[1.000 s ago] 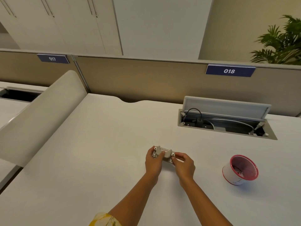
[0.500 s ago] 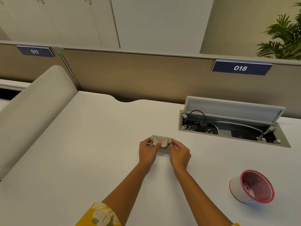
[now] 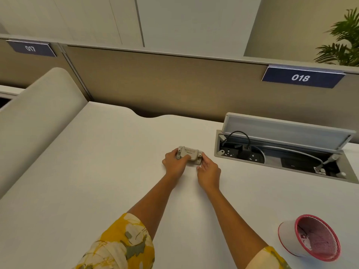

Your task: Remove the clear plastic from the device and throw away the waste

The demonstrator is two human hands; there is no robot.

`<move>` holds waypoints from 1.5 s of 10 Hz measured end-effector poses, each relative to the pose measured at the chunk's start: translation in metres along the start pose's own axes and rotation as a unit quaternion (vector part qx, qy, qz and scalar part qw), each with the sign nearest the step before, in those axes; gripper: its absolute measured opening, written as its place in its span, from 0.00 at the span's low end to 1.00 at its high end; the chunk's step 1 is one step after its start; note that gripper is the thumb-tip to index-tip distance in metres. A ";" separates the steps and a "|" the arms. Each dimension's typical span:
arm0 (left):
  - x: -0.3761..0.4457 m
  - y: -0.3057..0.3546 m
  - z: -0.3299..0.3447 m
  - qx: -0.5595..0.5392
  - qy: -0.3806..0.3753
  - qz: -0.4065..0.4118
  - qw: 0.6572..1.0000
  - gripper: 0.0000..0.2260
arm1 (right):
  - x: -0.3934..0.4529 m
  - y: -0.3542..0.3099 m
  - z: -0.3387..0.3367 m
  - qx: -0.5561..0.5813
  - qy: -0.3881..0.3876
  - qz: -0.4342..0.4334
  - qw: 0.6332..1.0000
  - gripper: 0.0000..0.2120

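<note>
A small grey device [image 3: 191,153] with metal tabs at its ends rests on the white desk [image 3: 97,181], out in front of me. My left hand [image 3: 175,165] grips its left end, thumb laid across the front. My right hand [image 3: 208,172] touches its right end with the fingertips. I cannot make out the clear plastic at this size. A small white bin with a red mesh rim [image 3: 310,237] lies tipped at the near right.
An open cable tray [image 3: 281,152] with sockets, plugs and wires is sunk in the desk at the right, its lid raised. A beige partition runs along the back. A curved divider [image 3: 35,121] stands at the left.
The view has tilted down and shifted, so the bin sits lower right. Both hands have stayed on the device, which was turned slightly on the desk.
</note>
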State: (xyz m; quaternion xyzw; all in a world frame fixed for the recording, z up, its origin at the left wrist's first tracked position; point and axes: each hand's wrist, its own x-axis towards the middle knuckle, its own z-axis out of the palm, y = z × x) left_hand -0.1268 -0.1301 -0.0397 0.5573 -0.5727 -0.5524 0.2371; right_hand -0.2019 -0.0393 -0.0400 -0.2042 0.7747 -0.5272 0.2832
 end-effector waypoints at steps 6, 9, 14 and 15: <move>-0.016 -0.017 0.002 0.117 -0.027 0.117 0.986 0.36 | 0.009 -0.011 0.004 -0.145 -0.069 -0.004 0.987 0.35; -0.032 -0.024 0.002 0.220 0.000 0.147 0.964 0.33 | -0.011 -0.010 -0.005 -0.175 -0.062 0.006 0.983 0.31; -0.106 0.056 -0.019 0.398 0.061 0.392 0.827 0.30 | -0.056 -0.066 -0.078 -0.317 0.133 -0.225 0.912 0.30; -0.113 0.071 -0.022 0.418 0.076 0.415 0.805 0.30 | -0.059 -0.083 -0.089 -0.318 0.160 -0.270 0.895 0.32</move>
